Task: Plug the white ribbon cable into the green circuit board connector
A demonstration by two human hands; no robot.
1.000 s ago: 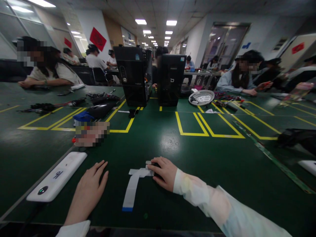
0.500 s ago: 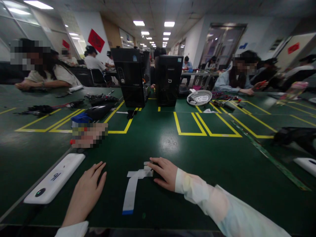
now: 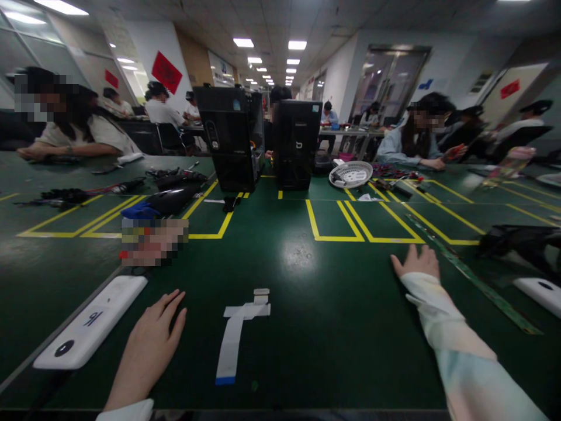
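A pale flat ribbon cable (image 3: 231,345) with a blue end lies on the green table (image 3: 324,327), bent at a right angle, its small connector at the far end. To its left my left hand (image 3: 151,342) rests on the table, fingers loosely spread and holding nothing. My right hand (image 3: 416,261) is far to the right of the cable, its fingers apart and nothing visible in them. Just beyond that hand runs a long narrow green circuit strip (image 3: 473,275).
A white device (image 3: 92,321) lies left of my left hand. Further back stand two black computer cases (image 3: 230,140), with a white round basket (image 3: 350,174) and bundles of cables (image 3: 65,196). Several people sit at tables behind. Another white device (image 3: 541,292) is at right.
My right hand has left the connector end of the ribbon cable and moved far right and forward. The cable and my left hand have stayed in place.
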